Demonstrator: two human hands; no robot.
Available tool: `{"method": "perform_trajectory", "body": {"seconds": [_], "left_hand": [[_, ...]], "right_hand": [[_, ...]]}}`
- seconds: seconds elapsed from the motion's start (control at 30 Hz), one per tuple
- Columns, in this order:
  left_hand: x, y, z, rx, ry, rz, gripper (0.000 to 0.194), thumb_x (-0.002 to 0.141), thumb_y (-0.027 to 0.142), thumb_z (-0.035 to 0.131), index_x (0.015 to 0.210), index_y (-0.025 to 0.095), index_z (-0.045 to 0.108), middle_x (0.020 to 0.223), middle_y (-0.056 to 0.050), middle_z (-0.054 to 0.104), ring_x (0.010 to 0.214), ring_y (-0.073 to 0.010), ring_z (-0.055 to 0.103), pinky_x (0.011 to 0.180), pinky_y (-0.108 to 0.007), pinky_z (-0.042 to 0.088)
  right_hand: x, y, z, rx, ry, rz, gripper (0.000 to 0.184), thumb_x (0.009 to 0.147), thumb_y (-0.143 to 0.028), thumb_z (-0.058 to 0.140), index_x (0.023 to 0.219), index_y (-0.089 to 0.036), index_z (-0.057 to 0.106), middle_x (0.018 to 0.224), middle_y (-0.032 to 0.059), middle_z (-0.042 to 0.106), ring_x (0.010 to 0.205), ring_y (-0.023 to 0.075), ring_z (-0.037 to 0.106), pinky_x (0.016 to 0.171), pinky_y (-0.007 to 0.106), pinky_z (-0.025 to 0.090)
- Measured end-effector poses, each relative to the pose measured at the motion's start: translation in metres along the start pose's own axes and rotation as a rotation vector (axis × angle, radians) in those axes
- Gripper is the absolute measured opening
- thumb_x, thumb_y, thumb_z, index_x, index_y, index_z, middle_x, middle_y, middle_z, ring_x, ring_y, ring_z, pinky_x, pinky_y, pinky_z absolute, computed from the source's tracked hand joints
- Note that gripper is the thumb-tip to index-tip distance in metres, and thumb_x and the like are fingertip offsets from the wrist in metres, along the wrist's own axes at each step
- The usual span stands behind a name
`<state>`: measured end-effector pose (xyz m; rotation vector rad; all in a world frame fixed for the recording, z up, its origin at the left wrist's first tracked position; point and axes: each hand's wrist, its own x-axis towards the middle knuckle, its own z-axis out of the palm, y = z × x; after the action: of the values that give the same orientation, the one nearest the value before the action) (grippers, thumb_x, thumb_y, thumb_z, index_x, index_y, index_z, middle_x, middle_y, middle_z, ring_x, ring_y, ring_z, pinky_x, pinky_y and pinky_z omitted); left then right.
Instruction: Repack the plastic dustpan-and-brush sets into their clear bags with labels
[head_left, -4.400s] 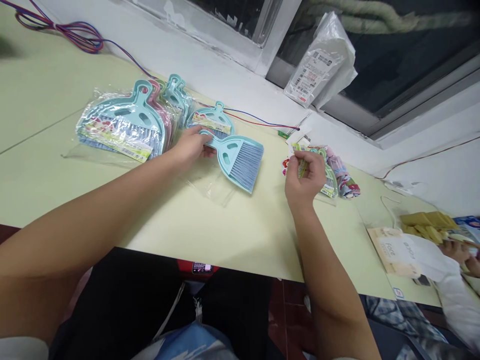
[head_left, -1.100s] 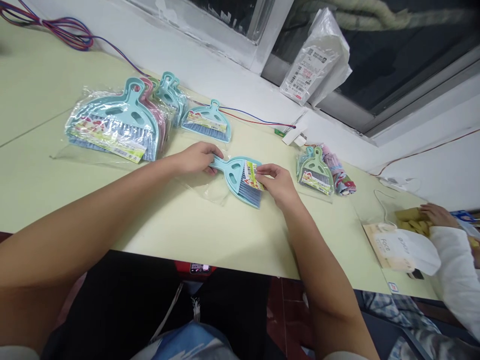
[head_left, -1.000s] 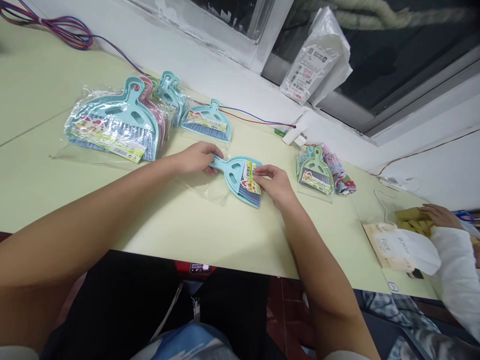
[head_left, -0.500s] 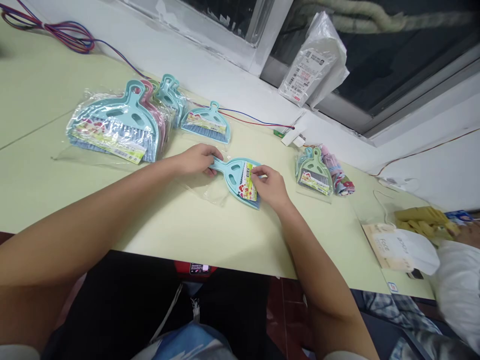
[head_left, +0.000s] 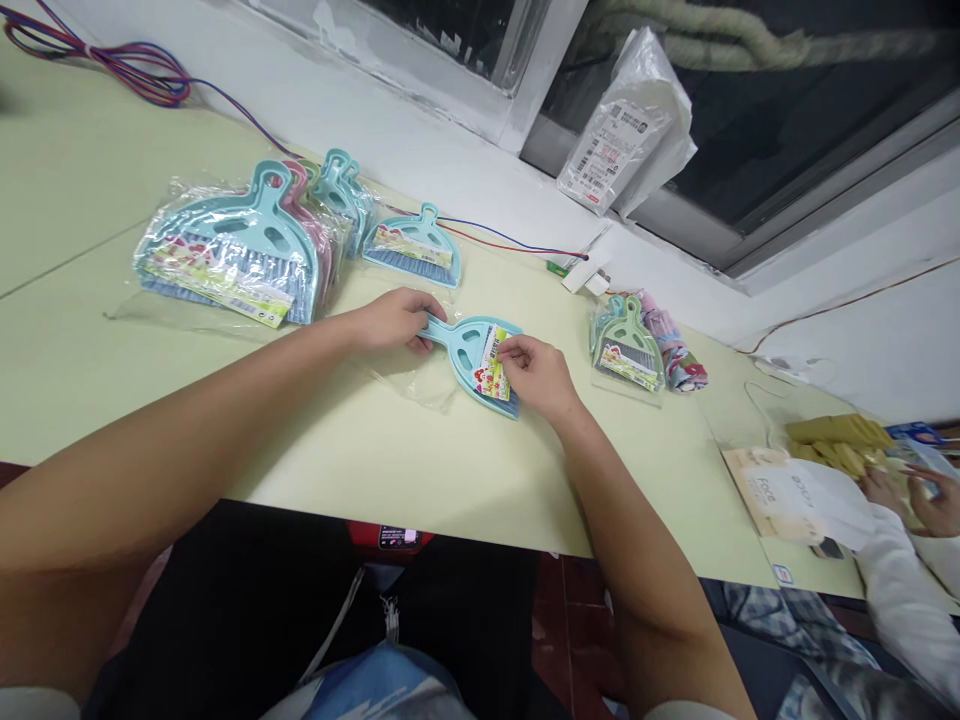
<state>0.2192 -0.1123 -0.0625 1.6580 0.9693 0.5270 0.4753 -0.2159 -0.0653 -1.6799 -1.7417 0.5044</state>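
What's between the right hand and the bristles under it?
The head view shows a card there, with the right hand touching it and bristles beneath.

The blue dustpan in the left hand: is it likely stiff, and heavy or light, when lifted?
Probably stiff: the blue dustpan has a clean, molded-looking curve. Likely light, as its edge looks thin. The printed card lying over it might slide.

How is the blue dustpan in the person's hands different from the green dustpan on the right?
The blue dustpan is gripped by the left hand, while the green dustpan lies untouched. The blue dustpan looks unwrapped; the green dustpan is in a clear bag. One is blue, the other green. Both have bristles and a printed card.
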Motion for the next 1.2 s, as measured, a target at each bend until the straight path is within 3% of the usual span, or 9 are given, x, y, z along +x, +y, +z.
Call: {"method": "perform_trajectory", "body": {"seconds": [0.47,0.87,1.0,1.2], "left_hand": [[0.001,-0.003,0.0,-0.004,-0.001,0.01,0.035,0.076,0.012,0.059,0.108,0.018,0.071,0.094,-0.006,0.079,0.08,-0.0224,0.077,0.075,-0.03,0.062],[0.0,0.0,0.0,0.02,-0.002,0.029,0.032,0.076,0.01,0.058,0.104,0.018,0.071,0.092,-0.006,0.078,0.077,-0.0214,0.077,0.072,-0.028,0.062],[-0.001,0.001,0.001,0.02,-0.007,0.025,0.03,0.076,0.01,0.057,0.102,0.018,0.07,0.09,-0.005,0.077,0.077,-0.0212,0.076,0.072,-0.029,0.062],[-0.001,0.0,0.0,0.027,-0.021,0.036,0.031,0.076,0.011,0.056,0.102,0.019,0.07,0.086,-0.003,0.077,0.076,-0.0205,0.077,0.072,-0.026,0.061]], "right_hand": [[-0.003,-0.004,0.001,-0.213,-0.005,-0.14,0.024,0.084,-0.017,0.056,0.101,-0.022,0.074,0.095,0.0026,0.076,0.073,0.0182,0.066,0.081,0.034,0.054],[-0.003,-0.003,0.006,-0.4,-0.012,-0.261,0.032,0.101,-0.02,0.042,0.118,-0.017,0.069,0.117,0.0162,0.069,0.109,0.0294,0.065,0.101,0.044,0.051],[-0.005,-0.002,0.011,-0.474,0.002,-0.293,0.034,0.103,-0.022,0.041,0.121,-0.017,0.07,0.119,0.0174,0.067,0.113,0.0318,0.06,0.104,0.047,0.048],[-0.005,-0.001,0.018,-0.527,-0.002,-0.273,0.04,0.102,-0.02,0.041,0.134,-0.017,0.066,0.139,0.0168,0.063,0.126,0.0349,0.053,0.11,0.054,0.043]]}}
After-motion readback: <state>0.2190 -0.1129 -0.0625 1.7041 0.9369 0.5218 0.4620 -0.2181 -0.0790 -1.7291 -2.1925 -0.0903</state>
